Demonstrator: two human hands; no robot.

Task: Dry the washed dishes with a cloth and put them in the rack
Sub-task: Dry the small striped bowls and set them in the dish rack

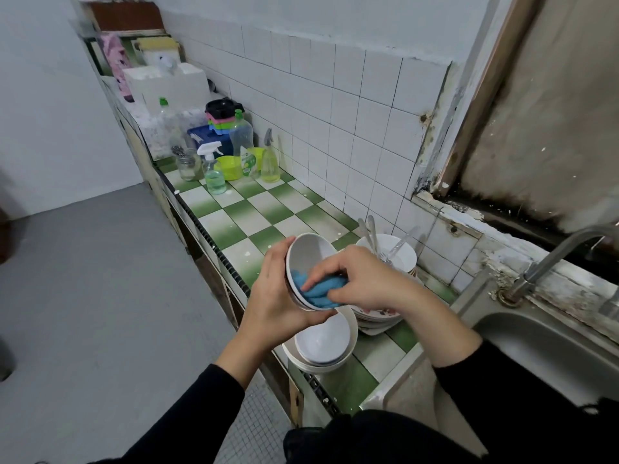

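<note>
Cupped around the outer wall, my left hand (271,296) holds the white bowl (310,254) tilted above the counter (234,216), over a stack of bowls (323,343). With my right hand (360,279) I pinch the blue cloth (316,291) and press it into the lower inside. To dry it well, I judge I should turn the bowl and sweep cloth around the wall, rim and base. It looks smooth, glossy, plain white inside, with a thin dark line at the rim. No rack is in view.
</note>
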